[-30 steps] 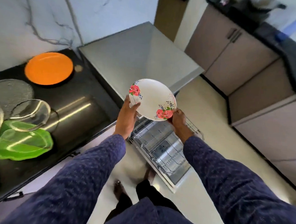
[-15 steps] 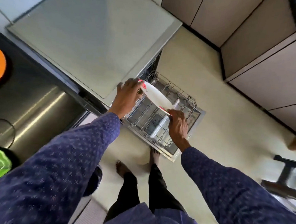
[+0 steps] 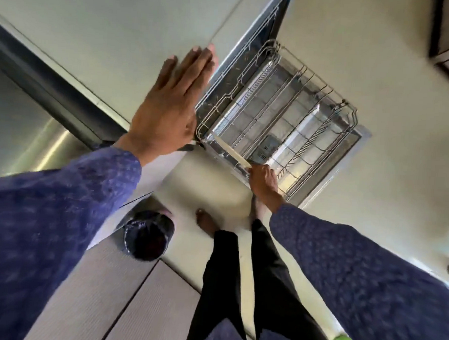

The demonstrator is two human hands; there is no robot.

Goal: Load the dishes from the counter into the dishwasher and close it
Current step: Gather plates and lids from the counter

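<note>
Lowered edge-on, the plate (image 3: pixel 231 152) now stands in the wire rack's (image 3: pixel 314 101) near corner. Right hand (image 3: pixel 263 181) pinches its rim; left hand (image 3: pixel 169 106) hovers flat, fingers straight. No writing is readable.

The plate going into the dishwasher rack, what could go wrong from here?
1. Only the right hand grips the plate, pinching one edge; it might slip and knock against the wire rack.
2. The plate sits at the rack's near corner, seen edge-on; whether it is seated between tines cannot be told, so it may tip once released.
3. The left hand is open above the counter, giving no support.
</note>
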